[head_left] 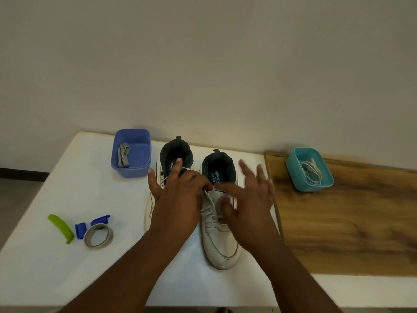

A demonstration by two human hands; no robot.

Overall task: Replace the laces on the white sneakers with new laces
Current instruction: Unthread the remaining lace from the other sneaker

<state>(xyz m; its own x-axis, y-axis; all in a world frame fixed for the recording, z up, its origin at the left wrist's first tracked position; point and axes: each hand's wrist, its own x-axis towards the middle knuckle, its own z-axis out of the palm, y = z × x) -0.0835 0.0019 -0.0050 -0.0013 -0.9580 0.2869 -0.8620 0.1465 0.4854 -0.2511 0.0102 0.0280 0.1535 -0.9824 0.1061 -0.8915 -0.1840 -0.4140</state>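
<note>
White sneakers (220, 236), 2, tongue print too blurred to read. Blue tub (130, 168): grey laces (123, 158). Teal tub (310, 185): white laces (312, 172). Left hand (178, 199) pinches lace (211, 202); right hand (250, 199) spread.

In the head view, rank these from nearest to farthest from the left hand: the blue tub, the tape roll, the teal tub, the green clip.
Measured from the left hand:
1. Blue tub, just behind it, to its left.
2. Tape roll, left, toward the table's front.
3. Green clip, farther left, past the roll.
4. Teal tub, far right, on the wood board.
</note>
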